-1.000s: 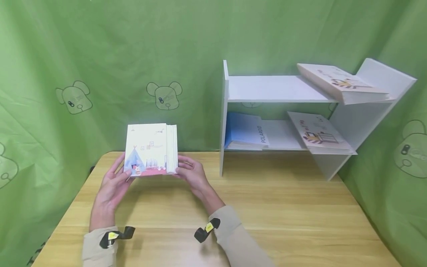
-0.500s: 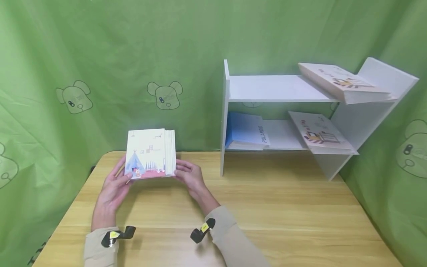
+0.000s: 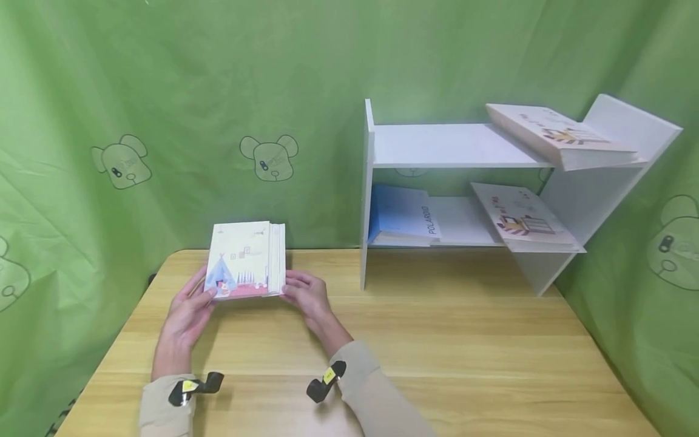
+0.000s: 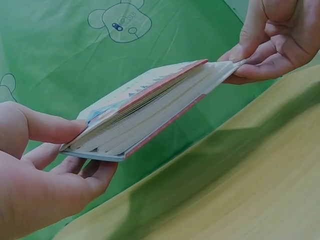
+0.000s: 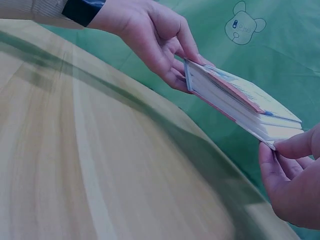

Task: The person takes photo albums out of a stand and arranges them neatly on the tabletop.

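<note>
A thick book with a pale cover, a blue tent and a pink strip is held up over the back of the table. My left hand grips its lower left corner, thumb on the cover and fingers beneath, as the left wrist view shows. At the opposite side my right hand pinches the right edge between thumb and fingers. The cover and upper pages are shifted left, so a stepped band of page edges shows on the right. In the right wrist view the page block is seen edge-on.
A white two-tier shelf stands at the back right of the wooden table. One illustrated book lies on top; below are a blue POLAROID book and another illustrated book. A green curtain hangs behind.
Both hands have lowered the book toward the table and drawn slightly closer together. The book's left side has shifted a little to the right. Both grips stay the same.
</note>
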Demonstrator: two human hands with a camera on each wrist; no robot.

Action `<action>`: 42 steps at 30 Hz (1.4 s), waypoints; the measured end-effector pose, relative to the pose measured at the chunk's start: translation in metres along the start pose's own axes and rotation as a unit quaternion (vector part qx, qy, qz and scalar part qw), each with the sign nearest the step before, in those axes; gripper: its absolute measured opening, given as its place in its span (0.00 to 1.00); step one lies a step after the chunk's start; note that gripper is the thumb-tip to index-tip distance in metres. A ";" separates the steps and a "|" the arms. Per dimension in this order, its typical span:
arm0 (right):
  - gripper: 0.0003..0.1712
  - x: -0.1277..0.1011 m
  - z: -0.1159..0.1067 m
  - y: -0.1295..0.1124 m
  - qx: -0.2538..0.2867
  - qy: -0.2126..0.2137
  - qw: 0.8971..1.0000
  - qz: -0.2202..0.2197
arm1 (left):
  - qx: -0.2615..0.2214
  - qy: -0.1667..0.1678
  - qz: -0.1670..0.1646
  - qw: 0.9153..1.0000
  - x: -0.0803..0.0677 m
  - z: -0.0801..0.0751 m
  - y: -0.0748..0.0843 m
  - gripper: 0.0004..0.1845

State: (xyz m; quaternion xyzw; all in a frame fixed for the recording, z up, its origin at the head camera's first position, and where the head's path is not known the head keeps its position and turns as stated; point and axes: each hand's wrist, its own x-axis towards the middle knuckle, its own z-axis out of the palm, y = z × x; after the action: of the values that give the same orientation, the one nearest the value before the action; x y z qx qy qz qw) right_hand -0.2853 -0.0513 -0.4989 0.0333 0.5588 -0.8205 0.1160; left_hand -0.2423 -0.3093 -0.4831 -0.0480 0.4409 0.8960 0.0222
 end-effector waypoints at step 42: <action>0.29 0.008 0.005 0.031 -0.095 0.022 0.995 0.021 | 0.025 0.073 -0.048 0.996 0.016 -0.021 -0.016 0.35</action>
State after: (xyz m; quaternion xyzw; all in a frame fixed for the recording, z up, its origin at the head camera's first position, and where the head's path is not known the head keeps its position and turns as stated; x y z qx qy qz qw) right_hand -0.2855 -0.0682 -0.5269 0.0516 0.6358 -0.7602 0.1232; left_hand -0.2558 -0.3160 -0.5098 -0.1340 0.4603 0.8769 0.0343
